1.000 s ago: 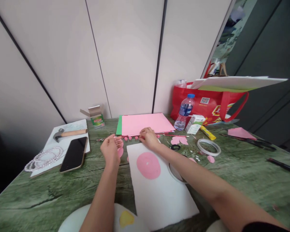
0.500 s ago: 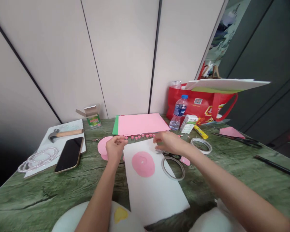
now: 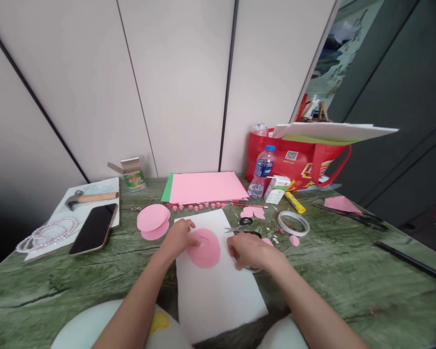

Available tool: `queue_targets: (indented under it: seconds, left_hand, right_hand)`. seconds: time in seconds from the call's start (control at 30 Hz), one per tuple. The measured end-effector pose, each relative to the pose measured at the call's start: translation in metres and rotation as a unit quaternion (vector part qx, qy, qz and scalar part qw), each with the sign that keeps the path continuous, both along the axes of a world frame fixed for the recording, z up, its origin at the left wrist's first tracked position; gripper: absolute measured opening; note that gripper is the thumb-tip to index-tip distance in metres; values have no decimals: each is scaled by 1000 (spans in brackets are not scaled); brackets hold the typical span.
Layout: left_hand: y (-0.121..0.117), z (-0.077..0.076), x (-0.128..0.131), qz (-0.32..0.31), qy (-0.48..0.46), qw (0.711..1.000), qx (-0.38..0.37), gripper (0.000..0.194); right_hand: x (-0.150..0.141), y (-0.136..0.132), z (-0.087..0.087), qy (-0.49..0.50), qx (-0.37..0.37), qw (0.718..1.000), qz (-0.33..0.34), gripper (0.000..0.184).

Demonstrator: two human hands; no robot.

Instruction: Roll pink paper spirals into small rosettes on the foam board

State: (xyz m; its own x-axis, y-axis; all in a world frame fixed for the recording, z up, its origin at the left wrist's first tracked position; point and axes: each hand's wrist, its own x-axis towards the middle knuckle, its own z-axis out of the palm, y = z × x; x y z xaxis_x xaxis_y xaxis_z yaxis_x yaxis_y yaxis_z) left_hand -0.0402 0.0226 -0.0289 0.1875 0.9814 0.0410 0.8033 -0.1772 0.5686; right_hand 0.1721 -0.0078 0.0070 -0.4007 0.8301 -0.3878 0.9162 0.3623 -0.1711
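A white sheet of paper [image 3: 221,300] lies in front of me with a pink paper disc [image 3: 204,252] on its upper part. A small pale mark shows near the disc's centre. My left hand [image 3: 179,238] rests at the disc's left edge, thumb over the pink and fingers apart, holding nothing I can see. Over the sheet's right edge, my right hand [image 3: 250,249] curls its fingers on a roll of tape [image 3: 254,270], which it largely covers. Black-handled scissors [image 3: 245,222] lie just beyond that hand.
Several pink balls [image 3: 196,208] line the front of pink card sheets [image 3: 207,186]. Pink discs [image 3: 153,218], a phone [image 3: 94,229] and a hammer [image 3: 94,197] lie left. Another tape roll [image 3: 293,224], a water bottle [image 3: 262,172] and a red bag [image 3: 287,155] are right.
My left hand has come from the row of pink balls down to the disc on the sheet. My right hand has moved back toward me, onto the tape roll. The view has shifted slightly.
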Motion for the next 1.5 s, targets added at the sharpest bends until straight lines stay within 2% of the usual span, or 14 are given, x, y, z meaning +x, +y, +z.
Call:
queue_targets:
  seconds: [0.1, 0.23, 0.37, 0.53, 0.7, 0.87, 1.0, 1.1, 1.13, 1.2, 1.23, 1.3, 1.37, 1.5]
  left_hand:
    - [0, 1, 2, -8, 39, 999, -7, 41]
    - [0, 4, 5, -10, 48, 999, -10, 31]
    - [-1, 6, 6, -4, 49, 999, -11, 23]
    - [-2, 7, 5, -1, 40, 999, -11, 22]
    - [-1, 2, 3, 5, 14, 1000, -2, 22]
    - [4, -2, 1, 32, -36, 999, 5, 20]
    - [9, 3, 1, 78, -111, 991, 21, 12]
    - [6, 14, 6, 71, -189, 979, 13, 24]
    - [4, 18, 9, 58, -226, 972, 7, 28]
    - [-4, 27, 15, 24, -392, 919, -32, 36]
    - [-8, 31, 18, 5, -434, 900, -46, 38]
    - [-17, 38, 24, -33, -478, 876, -63, 40]
    - [-24, 42, 30, -65, -495, 864, -67, 41]
    - [-29, 43, 35, -76, -477, 874, -55, 34]
  right_hand:
    - [14, 5, -6, 22, 7, 1000, -2, 29]
    - [16, 21, 2, 51, 42, 998, -1, 9]
    - [-11, 60, 9, 113, 172, 978, -23, 14]
    - [-55, 101, -9, 106, 205, 972, -39, 25]
    - [-77, 110, -29, 93, 212, 972, -42, 26]
    - [-82, 105, -29, 99, 226, 968, -34, 22]
    - [-69, 89, -7, 123, 254, 959, -20, 19]
    - [-49, 62, 16, 226, 285, 931, 1, 12]
    - [-41, 51, 23, 262, 289, 921, -1, 9]
    - [-28, 28, 33, 327, 292, 899, -12, 6]
    - [-23, 17, 36, 357, 297, 886, -20, 7]
    - [-18, 0, 37, 412, 303, 858, -33, 10]
    - [-18, -8, 32, 459, 314, 830, -38, 11]
    - [-26, -2, 12, 532, 328, 781, -19, 12]
